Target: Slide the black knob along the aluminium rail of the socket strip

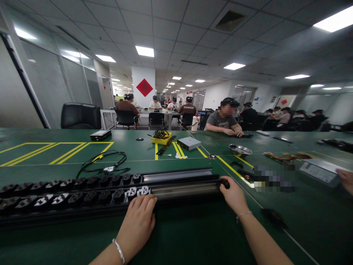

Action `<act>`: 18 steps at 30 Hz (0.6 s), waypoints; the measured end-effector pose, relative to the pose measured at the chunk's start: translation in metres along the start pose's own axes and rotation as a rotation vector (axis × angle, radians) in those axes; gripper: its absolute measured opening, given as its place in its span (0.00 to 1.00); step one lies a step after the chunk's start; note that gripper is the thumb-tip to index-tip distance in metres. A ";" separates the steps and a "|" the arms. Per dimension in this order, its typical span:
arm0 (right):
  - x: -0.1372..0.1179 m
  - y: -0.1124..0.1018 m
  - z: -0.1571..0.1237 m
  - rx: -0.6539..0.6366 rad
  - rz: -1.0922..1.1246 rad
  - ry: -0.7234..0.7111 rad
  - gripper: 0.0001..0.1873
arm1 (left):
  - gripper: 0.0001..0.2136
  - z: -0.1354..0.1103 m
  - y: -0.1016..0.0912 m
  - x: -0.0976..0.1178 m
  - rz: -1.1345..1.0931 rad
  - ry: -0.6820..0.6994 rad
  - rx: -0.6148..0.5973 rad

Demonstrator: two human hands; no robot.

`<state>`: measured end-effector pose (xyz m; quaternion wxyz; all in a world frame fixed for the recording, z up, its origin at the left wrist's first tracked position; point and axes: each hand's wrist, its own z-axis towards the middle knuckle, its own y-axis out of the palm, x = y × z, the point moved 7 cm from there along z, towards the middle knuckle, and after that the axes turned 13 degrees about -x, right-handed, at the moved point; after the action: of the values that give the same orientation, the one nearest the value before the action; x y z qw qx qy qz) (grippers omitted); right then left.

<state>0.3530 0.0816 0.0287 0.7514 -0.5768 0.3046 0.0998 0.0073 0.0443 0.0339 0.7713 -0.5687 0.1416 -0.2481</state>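
Note:
Two long black rails (187, 190) lie side by side across the table, their left parts filled with a row of black plug-like pieces with metal prongs (75, 198). My left hand (139, 215) rests on the front rail beside the last two pieces, fingers together and curled over its near edge. At that rail's right end, my right hand (233, 195) is closed around a small black piece (225, 182), mostly covered by the fingers. Between my hands runs a bare stretch of channel. Behind the rails lies a coiled black cable (103, 162).
A yellow tray of cables (161, 138), a grey metal box (189, 143) and a steel bowl (240, 149) stand farther back. To the right are a power supply (320, 172), touched by another person's hand (346, 180), and a black object (274, 218). A co-worker (224, 119) sits opposite.

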 end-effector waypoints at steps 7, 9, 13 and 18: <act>0.000 0.000 0.000 0.034 -0.002 -0.004 0.18 | 0.16 -0.001 -0.003 0.001 0.020 0.003 0.041; 0.001 0.001 0.000 0.041 0.001 -0.004 0.18 | 0.16 -0.001 -0.004 0.002 0.018 0.005 0.046; 0.002 0.000 0.000 0.052 0.006 0.008 0.19 | 0.16 -0.001 -0.003 0.001 0.006 0.007 0.045; 0.005 -0.001 0.001 0.054 -0.001 0.034 0.18 | 0.16 -0.001 -0.001 0.000 0.002 0.013 0.037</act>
<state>0.3576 0.0815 0.0272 0.7615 -0.5579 0.3197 0.0811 0.0065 0.0437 0.0346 0.7810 -0.5526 0.1426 -0.2534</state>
